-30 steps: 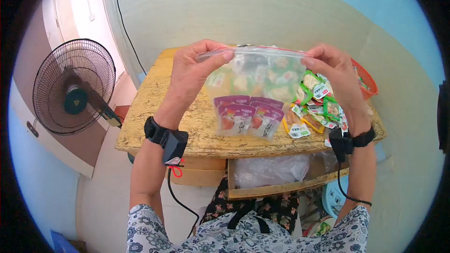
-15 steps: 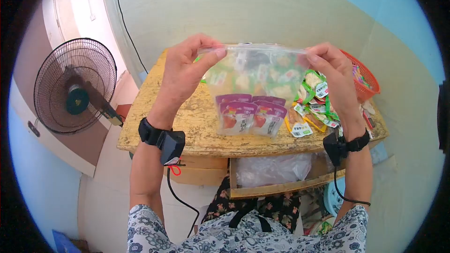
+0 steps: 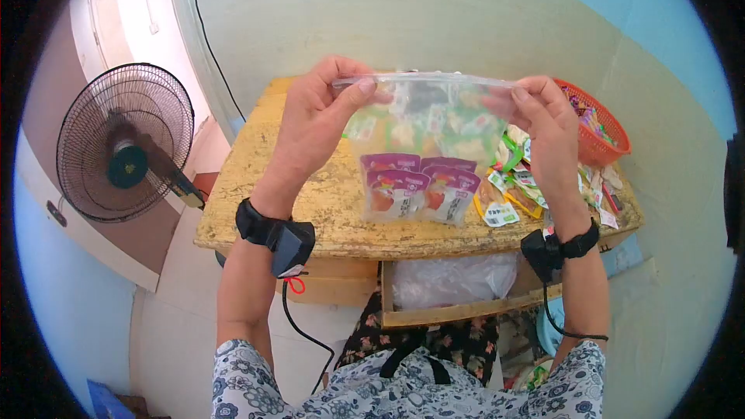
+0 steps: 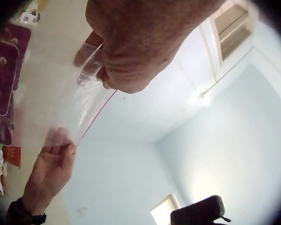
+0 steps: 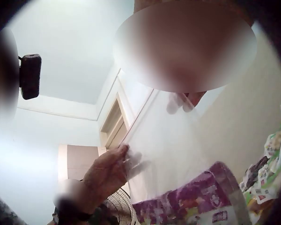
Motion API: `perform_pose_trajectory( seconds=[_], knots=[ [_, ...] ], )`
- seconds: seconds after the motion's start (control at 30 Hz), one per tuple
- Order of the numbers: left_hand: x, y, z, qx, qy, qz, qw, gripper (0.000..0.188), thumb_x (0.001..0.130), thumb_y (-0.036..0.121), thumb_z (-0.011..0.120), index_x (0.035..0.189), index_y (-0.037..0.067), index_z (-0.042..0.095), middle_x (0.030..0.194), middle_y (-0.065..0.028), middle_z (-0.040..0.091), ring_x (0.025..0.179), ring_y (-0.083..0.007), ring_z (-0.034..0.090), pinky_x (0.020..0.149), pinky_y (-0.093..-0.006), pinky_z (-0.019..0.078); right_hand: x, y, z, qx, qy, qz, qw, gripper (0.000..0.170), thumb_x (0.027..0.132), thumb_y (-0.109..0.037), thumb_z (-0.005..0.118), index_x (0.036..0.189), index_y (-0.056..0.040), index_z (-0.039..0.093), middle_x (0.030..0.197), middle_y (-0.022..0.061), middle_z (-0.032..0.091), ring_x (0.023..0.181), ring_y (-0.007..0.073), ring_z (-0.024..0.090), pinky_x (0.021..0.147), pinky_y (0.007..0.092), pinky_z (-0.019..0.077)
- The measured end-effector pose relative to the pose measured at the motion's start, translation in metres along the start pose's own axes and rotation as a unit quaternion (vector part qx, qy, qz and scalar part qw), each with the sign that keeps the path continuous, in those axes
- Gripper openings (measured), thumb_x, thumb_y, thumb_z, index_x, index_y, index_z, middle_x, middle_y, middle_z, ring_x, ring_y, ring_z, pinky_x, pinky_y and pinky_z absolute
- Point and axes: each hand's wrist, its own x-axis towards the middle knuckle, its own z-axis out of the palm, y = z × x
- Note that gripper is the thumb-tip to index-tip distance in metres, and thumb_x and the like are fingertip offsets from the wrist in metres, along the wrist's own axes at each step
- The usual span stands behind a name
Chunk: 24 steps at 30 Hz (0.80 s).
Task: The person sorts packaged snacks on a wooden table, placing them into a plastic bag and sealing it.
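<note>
A clear zip bag (image 3: pixel 431 136) hangs above the table, its zip edge stretched level between both hands. My left hand (image 3: pixel 322 109) pinches the upper left corner between thumb and fingers. At the upper right corner my right hand (image 3: pixel 549 120) pinches the zip edge the same way. Several purple-and-white sachets (image 3: pixel 394 190) with a red fruit picture sit at the bottom of the bag in two overlapping layers. In the right wrist view the purple sachets (image 5: pixel 192 197) show through the film. The left wrist view shows the bag's red zip line (image 4: pixel 97 114) running between the hands.
Below is a worn yellow wooden table (image 3: pixel 256 178). Green, yellow and white snack packets (image 3: pixel 500 213) lie at its right, by a red basket (image 3: pixel 609 143) of small packets. An open drawer (image 3: pixel 434 316) holds clear plastic (image 3: pixel 454 279). A fan (image 3: pixel 124 143) stands left.
Both hands keep their pinch on the bag. The right hand has shifted slightly, uncovering more of the red basket, and the bag has moved a little to the right.
</note>
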Motion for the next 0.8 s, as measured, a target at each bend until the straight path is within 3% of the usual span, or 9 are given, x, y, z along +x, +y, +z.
perform_pose_trajectory(
  seconds=[0.13, 0.3, 0.43, 0.53, 0.73, 0.8],
  knots=[
    [-0.001, 0.003, 0.003, -0.063, -0.023, -0.025, 0.997, 0.015, 0.103, 0.014, 0.058, 0.109, 0.000, 0.060, 0.094, -0.0105, 0.070, 0.090, -0.0270, 0.075, 0.080, -0.0360, 0.0620, -0.002, 0.005, 0.001, 0.038, -0.007, 0.023, 0.999, 0.017, 0.104, -0.015, 0.052, 0.110, -0.0005, 0.060, 0.116, 0.0161, 0.071, 0.105, 0.0230, 0.071, 0.098, 0.0349, 0.0533],
    [-0.002, 0.004, 0.000, -0.050, -0.025, -0.027, 0.998, 0.015, 0.104, 0.014, 0.056, 0.110, 0.001, 0.058, 0.092, -0.0106, 0.070, 0.087, -0.0264, 0.075, 0.077, -0.0363, 0.0633, -0.020, 0.013, 0.006, 0.019, -0.077, 0.073, 0.994, 0.030, 0.105, -0.020, 0.053, 0.125, 0.0018, 0.060, 0.121, 0.0154, 0.070, 0.107, 0.0237, 0.070, 0.100, 0.0359, 0.0526],
    [-0.001, 0.004, 0.001, -0.062, -0.033, -0.031, 0.997, 0.014, 0.104, 0.012, 0.055, 0.111, 0.000, 0.056, 0.093, -0.0135, 0.072, 0.089, -0.0253, 0.075, 0.078, -0.0363, 0.0629, -0.030, 0.020, 0.006, 0.009, -0.139, 0.122, 0.983, 0.034, 0.106, -0.021, 0.052, 0.129, 0.0022, 0.062, 0.120, 0.0138, 0.071, 0.107, 0.0221, 0.070, 0.100, 0.0354, 0.0527],
    [-0.002, 0.001, 0.000, -0.057, -0.025, -0.032, 0.998, 0.020, 0.102, 0.013, 0.058, 0.117, -0.001, 0.056, 0.100, -0.0171, 0.072, 0.092, -0.0266, 0.075, 0.082, -0.0362, 0.0617, -0.027, 0.029, 0.001, 0.015, -0.152, 0.114, 0.982, 0.035, 0.107, -0.022, 0.050, 0.126, 0.0024, 0.065, 0.116, 0.0128, 0.072, 0.107, 0.0207, 0.070, 0.099, 0.0340, 0.0529],
    [-0.021, -0.029, 0.004, -0.088, 0.004, -0.074, 0.993, 0.035, 0.102, 0.014, 0.056, 0.131, -0.004, 0.057, 0.114, -0.0169, 0.071, 0.115, -0.0298, 0.067, 0.102, -0.0465, 0.0536, -0.029, 0.024, -0.003, -0.004, -0.141, 0.105, 0.984, 0.036, 0.107, -0.023, 0.047, 0.122, 0.0025, 0.068, 0.110, 0.0119, 0.074, 0.106, 0.0199, 0.070, 0.096, 0.0323, 0.0540],
    [-0.031, -0.039, 0.003, -0.097, -0.025, -0.119, 0.988, 0.036, 0.100, 0.018, 0.062, 0.129, -0.002, 0.061, 0.112, -0.0130, 0.073, 0.110, -0.0201, 0.067, 0.097, -0.0360, 0.0522, -0.029, 0.026, -0.004, -0.010, -0.147, 0.094, 0.985, 0.035, 0.107, -0.022, 0.047, 0.122, 0.0023, 0.068, 0.110, 0.0120, 0.075, 0.106, 0.0200, 0.070, 0.095, 0.0321, 0.0544]
  ],
)
